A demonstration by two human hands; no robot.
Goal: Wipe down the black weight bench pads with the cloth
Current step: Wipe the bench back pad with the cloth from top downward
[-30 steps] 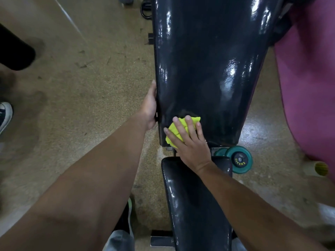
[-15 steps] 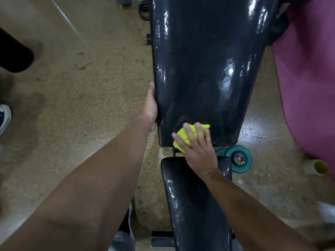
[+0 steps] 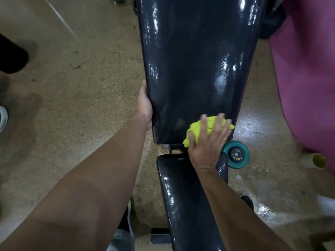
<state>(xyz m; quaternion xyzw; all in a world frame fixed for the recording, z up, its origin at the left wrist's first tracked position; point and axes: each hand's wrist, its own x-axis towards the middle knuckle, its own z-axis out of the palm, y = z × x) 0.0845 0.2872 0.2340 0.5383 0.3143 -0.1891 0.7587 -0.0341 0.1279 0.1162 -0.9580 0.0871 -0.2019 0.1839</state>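
Yellow cloth (image 3: 208, 126) is lying at the back pad's (image 3: 195, 60) lower right corner, and I'm pressing it flat with my right hand (image 3: 208, 144), fingers spread. My left hand (image 3: 145, 105) is gripping the pad's left edge. Seat pad (image 3: 188, 201) is sitting just below, a green wheel (image 3: 236, 154) beside it.

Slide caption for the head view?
Right hand presses yellow cloth on back pad's lower right corner; left hand grips its edge.

Back pad (image 3: 195, 69): glossy black vinyl-like covering, smooth, bright reflections. Seat pad (image 3: 188, 201): same gloss. Cloth (image 3: 194, 130): soft yellow-green fabric. Floor (image 3: 87, 98): speckled, matt.
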